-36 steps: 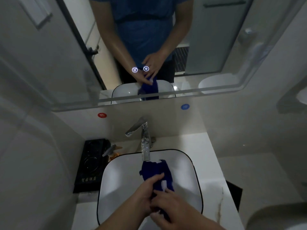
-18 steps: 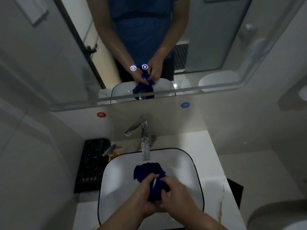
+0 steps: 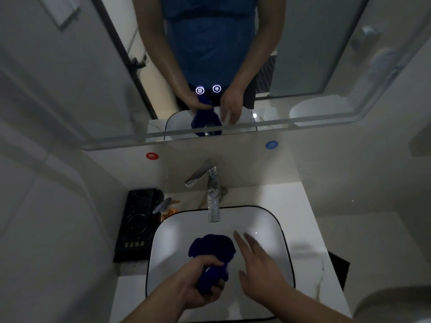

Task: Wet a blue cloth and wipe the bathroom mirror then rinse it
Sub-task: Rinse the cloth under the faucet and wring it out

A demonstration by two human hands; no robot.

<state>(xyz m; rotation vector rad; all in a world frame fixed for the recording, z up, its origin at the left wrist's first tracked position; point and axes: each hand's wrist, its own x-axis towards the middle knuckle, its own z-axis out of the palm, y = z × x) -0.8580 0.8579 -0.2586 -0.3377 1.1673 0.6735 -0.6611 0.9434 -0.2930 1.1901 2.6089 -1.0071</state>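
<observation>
Left hand (image 3: 198,287): fingers are curled round the bunched blue cloth (image 3: 212,248), which is held over the white sink (image 3: 163,241). Right hand (image 3: 261,269): fingers are spread straight beside the cloth, nothing held. Tap (image 3: 213,201) behind; mirror (image 3: 81,66) above.

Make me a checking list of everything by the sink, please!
Surface: white counter holding a white sink with a dark rim.
Job's things: blue cloth bunched over the basin; mirror on the wall above; faucet behind the sink.
Clutter: flat black appliance and pump bottle left of the sink.
Hands: left hand grips the cloth; right hand open beside it, holding nothing.
Cables: nothing seen.
Surroundings: red sticker and blue sticker under the mirror; dim room.
</observation>
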